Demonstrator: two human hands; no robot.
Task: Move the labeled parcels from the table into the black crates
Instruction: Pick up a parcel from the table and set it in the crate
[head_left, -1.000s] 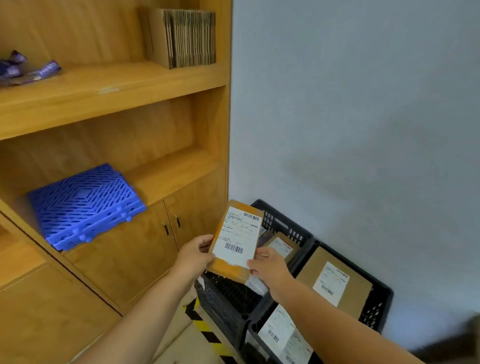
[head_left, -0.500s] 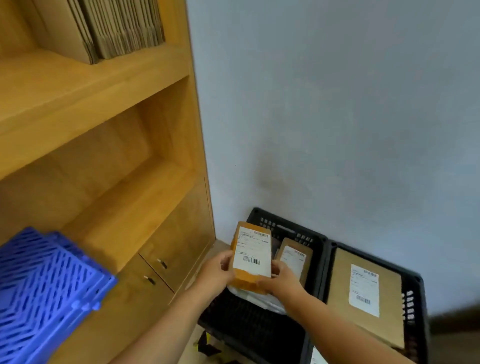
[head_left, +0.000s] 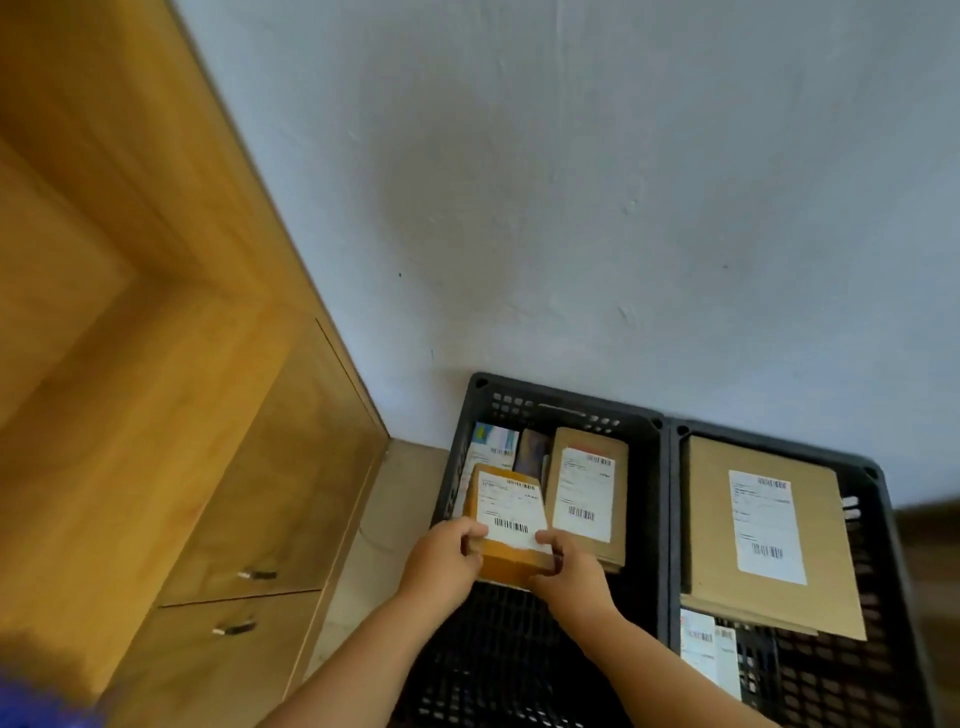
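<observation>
Grey wall behind; both hands (head_left: 440, 558) (head_left: 571, 569) grasp brown parcel (head_left: 506, 525), white barcode label, over left crate (head_left: 566, 410).

Two crates (head_left: 662, 431) right of cabinet (head_left: 218, 467)

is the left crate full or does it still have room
It has room. The left crate holds parcels only at its far end; its near floor is bare mesh. Both hands hold a small box over it.

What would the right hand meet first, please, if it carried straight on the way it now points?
Probably the brown labelled parcel lying flat at the far end of the left black crate. The right hand points forward there; depth is hard to judge.
</observation>
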